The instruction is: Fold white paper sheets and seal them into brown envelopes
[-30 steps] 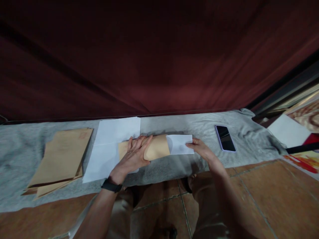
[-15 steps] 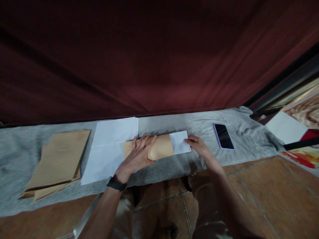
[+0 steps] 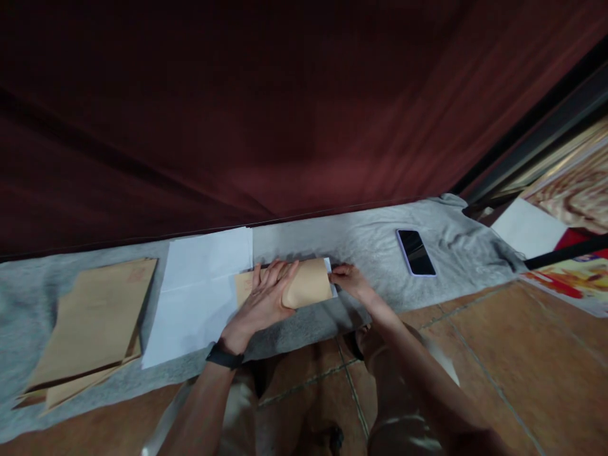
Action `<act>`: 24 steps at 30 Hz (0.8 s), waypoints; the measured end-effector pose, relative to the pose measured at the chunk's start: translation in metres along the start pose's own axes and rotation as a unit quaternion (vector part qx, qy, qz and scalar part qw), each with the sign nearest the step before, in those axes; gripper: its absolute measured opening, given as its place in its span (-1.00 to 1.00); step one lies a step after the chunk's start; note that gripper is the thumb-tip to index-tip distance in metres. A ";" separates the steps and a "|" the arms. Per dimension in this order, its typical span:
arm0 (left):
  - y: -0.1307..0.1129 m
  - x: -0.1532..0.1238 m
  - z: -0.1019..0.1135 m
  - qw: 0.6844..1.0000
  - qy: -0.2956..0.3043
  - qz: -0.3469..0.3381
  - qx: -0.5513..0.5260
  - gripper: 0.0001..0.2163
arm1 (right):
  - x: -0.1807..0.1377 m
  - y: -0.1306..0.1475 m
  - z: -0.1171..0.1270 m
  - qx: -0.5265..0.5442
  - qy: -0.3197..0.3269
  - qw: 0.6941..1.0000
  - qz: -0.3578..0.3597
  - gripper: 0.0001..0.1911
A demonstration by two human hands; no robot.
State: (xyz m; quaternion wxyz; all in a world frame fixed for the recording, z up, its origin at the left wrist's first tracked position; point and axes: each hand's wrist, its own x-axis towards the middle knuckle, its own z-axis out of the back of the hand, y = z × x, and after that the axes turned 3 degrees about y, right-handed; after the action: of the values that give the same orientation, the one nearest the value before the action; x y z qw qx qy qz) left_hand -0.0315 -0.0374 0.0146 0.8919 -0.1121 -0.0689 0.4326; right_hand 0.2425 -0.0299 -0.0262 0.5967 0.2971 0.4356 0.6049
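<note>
A brown paper envelope (image 3: 308,284) lies lengthwise on the grey cloth, its body bulging up slightly. My left hand (image 3: 268,294) spans it, with the fingers over the top and the thumb along the near edge, gripping it down against the cloth. A folded white paper (image 3: 334,291) sits inside the envelope, and only a narrow strip sticks out at the right end. The fingers of my right hand (image 3: 348,279) are closed on that strip at the envelope's mouth. The part of the paper inside is hidden.
Left of my hands lie white sheets (image 3: 199,285) with a crease across them, then a stack of brown envelopes (image 3: 95,323). A phone (image 3: 416,253) rests on the grey cloth (image 3: 370,234) to the right. Behind hangs a dark red curtain (image 3: 285,126); tiled floor (image 3: 475,342) lies below.
My right hand has moved left, and the folded paper has slid deeper into the envelope, leaving only a strip out. My left hand has stayed on the envelope.
</note>
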 end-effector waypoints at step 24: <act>-0.007 0.006 0.004 1.000 -0.020 -0.009 -0.003 0.01 | 0.003 0.002 -0.013 0.044 -0.023 0.998 -0.047 -0.81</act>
State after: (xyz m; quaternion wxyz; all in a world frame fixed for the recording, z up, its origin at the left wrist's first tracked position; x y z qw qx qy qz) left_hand -0.0236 -0.0362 0.0200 0.8938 -0.1056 -0.0896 0.4266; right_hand 0.2300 -0.0294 -0.0302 0.6205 0.3160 0.4612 0.5499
